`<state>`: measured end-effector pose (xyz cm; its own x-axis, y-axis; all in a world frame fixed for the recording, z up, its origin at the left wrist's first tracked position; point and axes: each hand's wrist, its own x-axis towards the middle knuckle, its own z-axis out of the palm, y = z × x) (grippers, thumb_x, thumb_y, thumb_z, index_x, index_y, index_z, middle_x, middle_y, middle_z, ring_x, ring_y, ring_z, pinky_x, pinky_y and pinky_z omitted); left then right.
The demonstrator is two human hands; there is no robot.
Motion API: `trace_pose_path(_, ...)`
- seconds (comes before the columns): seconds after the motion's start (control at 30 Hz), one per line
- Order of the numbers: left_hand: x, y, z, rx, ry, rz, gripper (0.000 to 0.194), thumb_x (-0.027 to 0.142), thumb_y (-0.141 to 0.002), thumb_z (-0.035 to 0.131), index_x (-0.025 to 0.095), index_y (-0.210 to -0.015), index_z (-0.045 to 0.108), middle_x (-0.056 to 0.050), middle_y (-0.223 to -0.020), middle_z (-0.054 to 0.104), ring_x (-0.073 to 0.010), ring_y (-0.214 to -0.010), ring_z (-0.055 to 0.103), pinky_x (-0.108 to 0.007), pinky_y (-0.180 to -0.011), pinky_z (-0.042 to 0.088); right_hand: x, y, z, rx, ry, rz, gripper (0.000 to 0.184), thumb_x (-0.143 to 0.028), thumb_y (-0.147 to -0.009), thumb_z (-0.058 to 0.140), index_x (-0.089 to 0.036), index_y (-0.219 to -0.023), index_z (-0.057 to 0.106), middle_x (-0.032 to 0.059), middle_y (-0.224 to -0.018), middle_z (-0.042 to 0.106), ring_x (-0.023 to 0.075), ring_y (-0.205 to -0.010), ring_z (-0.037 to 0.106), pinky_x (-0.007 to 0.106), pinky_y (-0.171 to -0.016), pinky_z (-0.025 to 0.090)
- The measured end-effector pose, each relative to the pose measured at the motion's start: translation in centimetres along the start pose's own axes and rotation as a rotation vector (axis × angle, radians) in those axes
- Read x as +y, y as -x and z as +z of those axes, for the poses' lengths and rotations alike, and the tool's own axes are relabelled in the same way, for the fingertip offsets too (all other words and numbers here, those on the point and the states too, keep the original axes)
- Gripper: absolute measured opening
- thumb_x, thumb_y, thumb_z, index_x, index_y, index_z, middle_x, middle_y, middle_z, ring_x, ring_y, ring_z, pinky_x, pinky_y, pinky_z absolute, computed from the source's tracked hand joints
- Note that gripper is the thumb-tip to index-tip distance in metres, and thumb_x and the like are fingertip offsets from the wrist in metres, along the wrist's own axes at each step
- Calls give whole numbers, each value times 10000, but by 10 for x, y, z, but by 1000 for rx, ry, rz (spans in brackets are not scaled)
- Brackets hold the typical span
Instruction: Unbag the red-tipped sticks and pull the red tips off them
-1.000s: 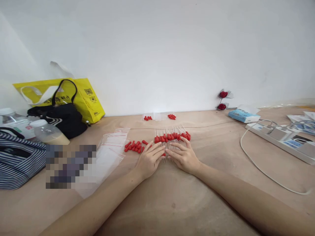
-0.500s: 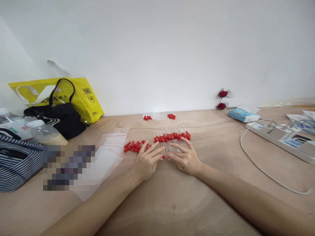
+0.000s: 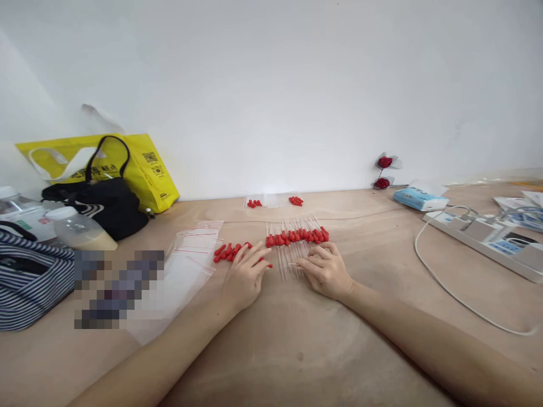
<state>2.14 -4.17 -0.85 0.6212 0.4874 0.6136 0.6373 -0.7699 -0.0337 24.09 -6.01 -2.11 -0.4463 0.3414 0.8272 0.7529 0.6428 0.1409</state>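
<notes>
My left hand (image 3: 245, 278) is beside a loose pile of red rubber bulbs (image 3: 228, 252), and a red rubber bulb (image 3: 270, 265) shows at its pinched thumb and fingertip. My right hand (image 3: 330, 272) pinches a thin glass dropper tube (image 3: 292, 264), its tip pointing left toward the other hand. Between and beyond both hands lie more clear glass tubes (image 3: 283, 265), side by side on the table. Just past them, several droppers (image 3: 297, 236) with red bulbs form a row, their glass ends pointing at the wall. My fingers hide part of the pile and some tubes.
Clear zip bags (image 3: 186, 277) lie left of the bulbs. Two small bags with red bulbs (image 3: 296, 200) rest by the wall. A yellow bag (image 3: 156, 169), black pouch (image 3: 102, 203) and bottle (image 3: 80, 229) stand left. A tissue pack (image 3: 419, 198) and power strip (image 3: 483, 237) are right.
My hands have moved apart. The left went left with a red bulb at its fingertips; the right drew slightly right and down, with a glass tube now showing in its fingers.
</notes>
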Motion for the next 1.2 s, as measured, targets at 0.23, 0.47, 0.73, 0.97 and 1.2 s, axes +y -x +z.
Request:
trace_pose_path(0.23,-13,-4,-9,161,60,-187,265,207,-859,383,151,-1030,577,-60,-835,490,-143,-754,526,-274,-688,474,4,5,10,-100,-30,110,262,-164,-843,396,-134,-1049,555,54,-771,570,113,-596,483,232,-529,386)
trace_pose_path(0.47,-77,2,-30,81,81,-693,326,261,-731,470,146,-1029,538,-33,-790,541,-142,-652,550,-272,-624,473,4,0,13,-98,-222,200,309,-79,-815,346,-151,-1080,488,83,-867,546,156,-775,541,268,-666,487)
trace_pose_path(0.73,-94,8,-34,-134,173,-870,244,403,-670,520,183,-760,574,-9,-714,640,-149,-628,577,-258,-617,453,0,-3,17,-11,-306,241,218,-108,-826,390,-184,-956,548,62,-827,557,144,-743,558,263,-647,499)
trace_pose_path(0.97,-91,4,-38,-43,48,-884,281,427,-701,468,185,-776,588,-25,-746,651,-174,-660,570,-272,-614,437,2,-3,20,-49,-273,269,176,-111,-829,386,-178,-806,547,41,-713,539,136,-652,516,248,-584,455)
trace_pose_path(1.2,-76,1,-35,21,-79,-645,220,355,-739,437,189,-734,581,-43,-791,634,-202,-760,544,-309,-720,422,-3,-8,20,-209,-251,185,215,-39,-777,364,-163,-867,514,86,-846,554,182,-821,507,301,-710,455)
